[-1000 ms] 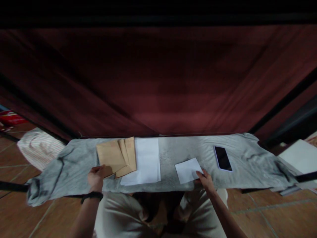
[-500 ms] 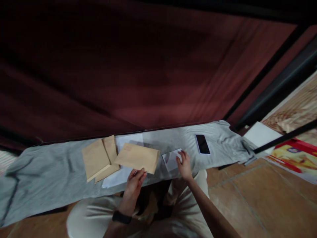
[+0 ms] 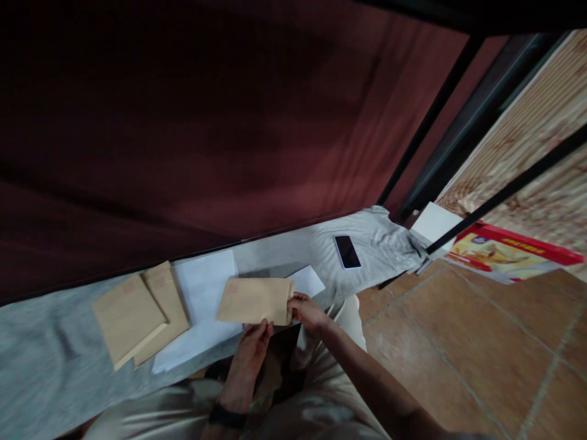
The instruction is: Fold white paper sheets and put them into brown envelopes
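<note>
Head view blurred the wristband; both hands, left hand [image 3: 251,349] at 6 o'clock, right hand [image 3: 308,311] at 3, pinched the brown envelope [image 3: 254,300].

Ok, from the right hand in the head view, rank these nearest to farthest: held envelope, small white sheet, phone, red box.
1. Held envelope: touching the right hand at its right end.
2. Small white sheet: just behind the hand, on the grey cloth.
3. Phone: farther back and right.
4. Red box: far right, on the floor.
</note>
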Demonstrator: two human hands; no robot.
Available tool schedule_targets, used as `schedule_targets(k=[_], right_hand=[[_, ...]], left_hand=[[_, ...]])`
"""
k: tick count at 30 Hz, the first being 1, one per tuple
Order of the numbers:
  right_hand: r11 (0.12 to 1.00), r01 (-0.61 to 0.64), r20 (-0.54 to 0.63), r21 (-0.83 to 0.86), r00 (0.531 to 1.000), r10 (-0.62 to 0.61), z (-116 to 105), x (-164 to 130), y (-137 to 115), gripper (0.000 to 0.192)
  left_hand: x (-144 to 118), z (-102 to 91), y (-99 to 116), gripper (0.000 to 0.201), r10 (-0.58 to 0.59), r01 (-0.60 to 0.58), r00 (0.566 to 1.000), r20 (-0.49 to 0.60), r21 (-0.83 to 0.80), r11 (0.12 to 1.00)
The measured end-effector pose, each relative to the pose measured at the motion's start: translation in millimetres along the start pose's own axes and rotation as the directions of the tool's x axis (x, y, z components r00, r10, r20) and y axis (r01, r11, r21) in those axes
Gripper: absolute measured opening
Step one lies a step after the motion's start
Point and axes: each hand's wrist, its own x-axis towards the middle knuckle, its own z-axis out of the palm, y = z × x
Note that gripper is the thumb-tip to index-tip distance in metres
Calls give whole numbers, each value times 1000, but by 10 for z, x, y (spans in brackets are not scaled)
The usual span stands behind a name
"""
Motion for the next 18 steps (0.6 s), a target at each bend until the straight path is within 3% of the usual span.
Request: schedule_targets(k=[4,6,8,9,10,12,14,15,16,18], right_hand=[[997,28,87,-69,996,-22,-14,-14,-41,43],[992,76,107,-99,992,-65,-39,-29,-95,39],[979,139,111,-148,986,-123,-75,-54,-167,31],[967,175,114,-187,981,-155,-97,-70,-205,27],[950,208,126,-231,975,-182,-119,-91,-240,23],[916,256,186,-309,961,-206,-164,-138,-294,18],[899,267,265,-348,948,-178,-202,-188,-319,17],[896,265,300,-357,941,-158,-218,-210,-321,16],[894,265,326,-362,934,-145,-231,-230,-318,16],[896,273,349,-351,926,-145,-248,-259,-306,17]], left_hand=[[-33,-8,-58,13,-14,11,997,77,41,999],[-94,-56,-73,20,-41,9,988,151,203,979],[-153,-103,-35,27,43,-132,978,206,445,886],[-171,-117,11,28,166,-277,956,243,552,787],[-177,-122,74,29,317,-437,899,302,636,635],[-154,-109,233,48,552,-681,677,487,699,219],[-93,-83,395,77,527,-720,516,675,675,-160],[-57,-72,461,88,470,-713,472,746,637,-294],[-23,-65,510,96,412,-699,448,794,598,-392],[28,-65,555,109,324,-681,419,848,530,-506]])
